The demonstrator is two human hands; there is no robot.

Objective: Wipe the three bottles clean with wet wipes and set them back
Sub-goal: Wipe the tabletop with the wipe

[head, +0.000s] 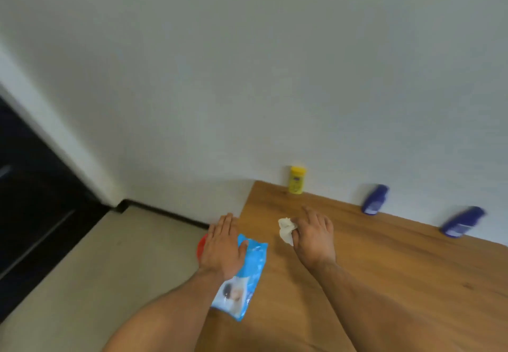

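Note:
Three bottles stand along the wall at the back of the wooden table (384,269): a yellow bottle (296,180) at the left, a blue bottle (374,199) in the middle and a second blue bottle (461,222) at the right. My left hand (223,244) lies flat with straight fingers on the blue wet wipes pack (244,277) at the table's left edge. My right hand (313,235) pinches a crumpled white wipe (286,229) just above the table, in front of the yellow bottle.
A red object (201,246) peeks out from under my left hand at the table's edge. Left of the table lies beige floor (96,283), with a dark doorway (33,200) at the far left. A plain white wall rises behind the bottles.

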